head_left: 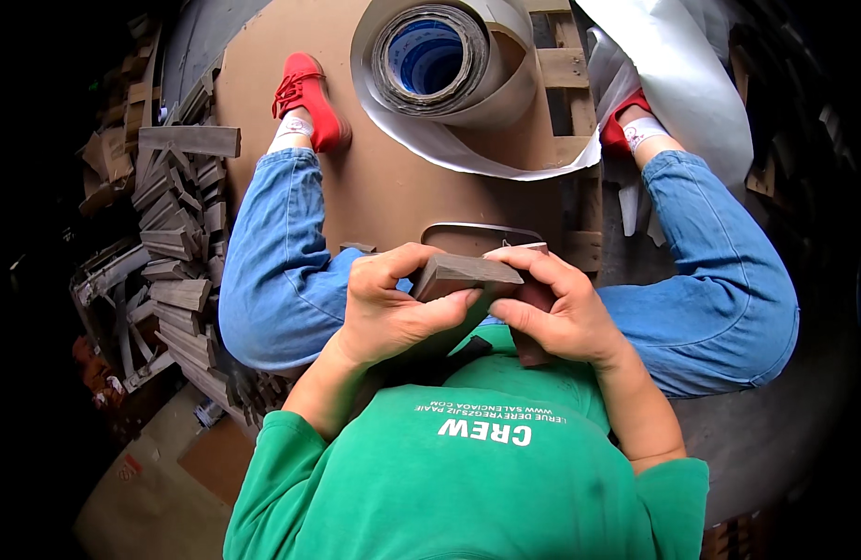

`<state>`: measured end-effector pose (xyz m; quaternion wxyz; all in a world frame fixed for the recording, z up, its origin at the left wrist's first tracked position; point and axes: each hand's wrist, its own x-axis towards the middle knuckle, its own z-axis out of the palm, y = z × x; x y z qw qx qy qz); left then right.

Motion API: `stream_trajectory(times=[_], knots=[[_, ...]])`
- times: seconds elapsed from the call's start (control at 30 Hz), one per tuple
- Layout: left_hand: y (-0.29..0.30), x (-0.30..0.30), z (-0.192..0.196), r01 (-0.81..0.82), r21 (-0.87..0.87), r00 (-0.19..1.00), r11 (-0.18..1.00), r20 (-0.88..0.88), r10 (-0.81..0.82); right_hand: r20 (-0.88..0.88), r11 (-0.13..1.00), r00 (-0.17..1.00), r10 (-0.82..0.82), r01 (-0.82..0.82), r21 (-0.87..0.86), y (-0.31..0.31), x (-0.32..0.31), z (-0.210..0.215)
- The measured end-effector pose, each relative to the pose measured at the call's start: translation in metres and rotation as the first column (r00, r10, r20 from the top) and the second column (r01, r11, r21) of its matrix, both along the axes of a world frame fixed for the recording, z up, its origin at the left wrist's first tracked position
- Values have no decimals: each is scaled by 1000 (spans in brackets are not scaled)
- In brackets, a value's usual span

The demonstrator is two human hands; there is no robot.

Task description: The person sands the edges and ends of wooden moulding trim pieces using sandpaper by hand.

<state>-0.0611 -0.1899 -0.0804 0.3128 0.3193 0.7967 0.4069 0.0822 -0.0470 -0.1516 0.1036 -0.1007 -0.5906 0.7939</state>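
In front of my belly, my left hand (384, 303) is closed on the near side of a grey-brown wooden piece (463, 269), thumb below its flat end and fingers over the top. The piece runs back toward my body, its lower length partly hidden by the hand. My right hand (572, 303) grips a reddish-brown sheet that looks like sandpaper (535, 297). Its fingertips and thumb meet the right end of the wood. Part of the sheet hangs below the right palm.
Beyond my hands is a rounded metal rim (477, 227). A large roll of white sheeting (505, 70) stands on brown board (281, 205), beside a wooden pallet (566, 67). Many grey wooden strips (180, 245) are piled at left. Loose white sheeting (682, 75) drapes at far right.
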Motion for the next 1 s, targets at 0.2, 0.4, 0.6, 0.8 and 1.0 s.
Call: stream_trajectory(times=[0.2,0.4,0.6,0.8,1.0], knots=[[-1,1,2,20,11,1000,1000,15,-20,185,825,961,205,-68,-561,7,3,3],[-4,0,2,11,-20,1000,1000,20,-10,177,877,965,192,-87,-473,-3,11,-4],[-17,-1,4,33,-16,932,999,362,-25,298,796,944,143,69,-601,-11,39,-4],[-24,0,-5,20,5,705,1000,709,-18,517,696,851,94,314,-645,-13,39,-5],[-30,-2,-4,80,120,743,990,655,-139,401,739,896,192,137,-660,-9,9,5]])
